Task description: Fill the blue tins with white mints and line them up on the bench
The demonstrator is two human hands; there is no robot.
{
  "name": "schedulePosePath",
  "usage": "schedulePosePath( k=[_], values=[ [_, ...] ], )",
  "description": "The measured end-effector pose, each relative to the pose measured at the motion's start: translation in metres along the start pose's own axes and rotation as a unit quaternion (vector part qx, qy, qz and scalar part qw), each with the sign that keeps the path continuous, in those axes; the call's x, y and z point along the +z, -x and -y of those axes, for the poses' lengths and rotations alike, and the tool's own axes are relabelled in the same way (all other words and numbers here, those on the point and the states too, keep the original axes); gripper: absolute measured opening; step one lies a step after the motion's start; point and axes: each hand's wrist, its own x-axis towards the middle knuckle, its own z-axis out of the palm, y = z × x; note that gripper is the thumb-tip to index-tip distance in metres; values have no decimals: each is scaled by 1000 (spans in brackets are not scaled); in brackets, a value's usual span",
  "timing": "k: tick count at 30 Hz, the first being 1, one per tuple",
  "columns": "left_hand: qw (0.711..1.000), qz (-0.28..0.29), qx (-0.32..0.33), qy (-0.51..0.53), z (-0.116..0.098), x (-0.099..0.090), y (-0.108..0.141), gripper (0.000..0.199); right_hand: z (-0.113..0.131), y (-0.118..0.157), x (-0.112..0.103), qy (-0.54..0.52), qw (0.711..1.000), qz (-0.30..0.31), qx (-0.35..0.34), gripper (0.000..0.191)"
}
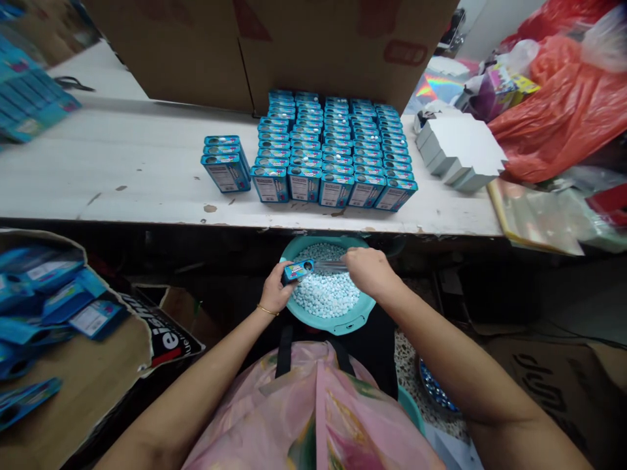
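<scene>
My left hand (275,288) is closed around a small blue box (298,269), tilted so that the dark round hole in its end faces right. From the other side, my right hand (369,271) grips a narrow greyish scoop (330,266), with its far end at that hole. Both hands are over a turquoise basin (337,324) on my lap, filled with small pale blue and white pellets (327,294). Whether pellets lie in the scoop is too small to tell.
Rows of blue boxes (333,156) stand on the white table (147,176), with a short row (226,166) beside them. Behind rises a large cardboard carton (304,59). White cartons (460,150) lie right; an open carton (122,365) of blue boxes sits left.
</scene>
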Motion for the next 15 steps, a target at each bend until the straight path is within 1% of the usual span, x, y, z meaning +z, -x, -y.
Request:
schedulePosePath(
  k=[2, 4, 6, 8, 9, 10, 12, 13, 15],
  values=[
    [1000, -20, -15, 18, -1, -6, 1, 43, -19, -3, 23, 17, 999, -23, 21, 32],
    [998, -40, -30, 35, -1, -12, 1, 45, -30, -9, 59, -11, 998, -20, 52, 35],
    [997, -52, -39, 48, 0, -16, 2, 47, -26, -16, 101, -60, 995, 15, 79, 35],
    [996, -58, -45, 53, 1, -16, 1, 49, -11, -23, 137, -92, 992, 40, 78, 32],
    [996, -60, -47, 53, 2, -15, 1, 50, -2, -26, 151, -107, 991, 45, 71, 32],
    [995, -63, -49, 53, 3, -14, 1, 51, 7, -29, 162, -123, 990, 46, 60, 31],
    [995, -70, -55, 50, 6, -12, -1, 54, 16, -35, 175, -164, 985, 45, 39, 31],
    [994, -72, -59, 49, 8, -12, -1, 55, 16, -38, 179, -188, 981, 46, 28, 31],
    [994, -75, -65, 48, 10, -13, -3, 56, 10, -44, 182, -242, 969, 50, 9, 30]
  ],
)
